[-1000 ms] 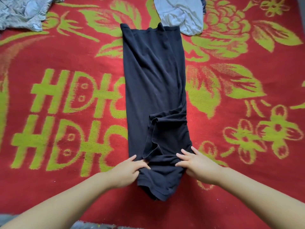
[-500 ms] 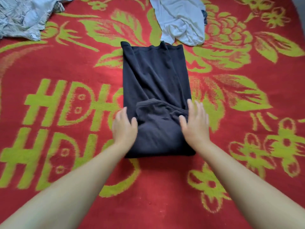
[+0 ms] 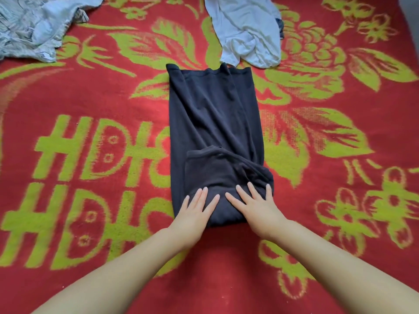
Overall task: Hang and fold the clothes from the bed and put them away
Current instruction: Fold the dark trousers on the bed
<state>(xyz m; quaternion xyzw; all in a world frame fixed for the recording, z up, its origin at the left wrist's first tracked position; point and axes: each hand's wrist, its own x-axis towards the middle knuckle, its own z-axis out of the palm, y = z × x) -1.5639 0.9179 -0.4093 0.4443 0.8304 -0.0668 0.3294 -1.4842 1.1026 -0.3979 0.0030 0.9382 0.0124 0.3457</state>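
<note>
A dark navy garment (image 3: 213, 118) lies as a long narrow strip on the red and green bedspread (image 3: 90, 105). Its near end is folded up over itself, and the folded flap reaches about a third of the way along the strip. My left hand (image 3: 195, 211) presses flat on the near left part of the fold, fingers straight. My right hand (image 3: 254, 207) lies flat beside it on the near right part, fingers spread.
A pale blue-white garment (image 3: 247, 30) lies crumpled just beyond the far end of the dark strip. A grey patterned garment (image 3: 34, 26) is bunched at the far left corner.
The near end of the dark garment was lifted and folded away from me. My hands then came back toward me and now press flat on the fold.
</note>
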